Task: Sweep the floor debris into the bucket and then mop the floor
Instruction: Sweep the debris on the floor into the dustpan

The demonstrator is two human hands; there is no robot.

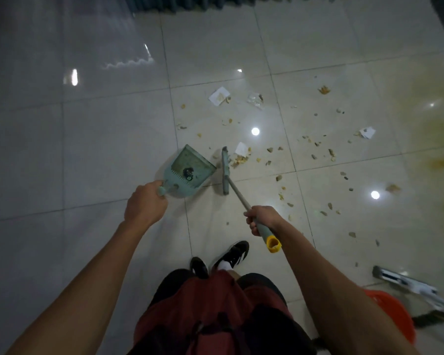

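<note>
Most of the debris (315, 155) lies scattered on the tiled floor (100, 139) beyond and to the right of the dustpan (190, 170); only one small dark clump sits inside the pan. My left hand (145, 203) is curled round the dustpan handle, holding the pan's open lip on the floor, facing the broom head (225, 172). My right hand (260, 219) is wrapped round the broom handle near its yellow end cap, and the head stands just beside the pan's right edge with a small pile of crumbs and a paper scrap (241, 149) touching its far side. To do this step well, I judge that I should keep the lip pressed flat, draw the head toward the pan in short strokes, and then reach for the pieces well right of the pan. Yellowish stains (426, 139) far right of the pan will need the mop (410, 285). The orange bucket (395, 316), behind and right of the pan, is partly hidden by my right forearm. I cannot tell what the clump in the pan is.
</note>
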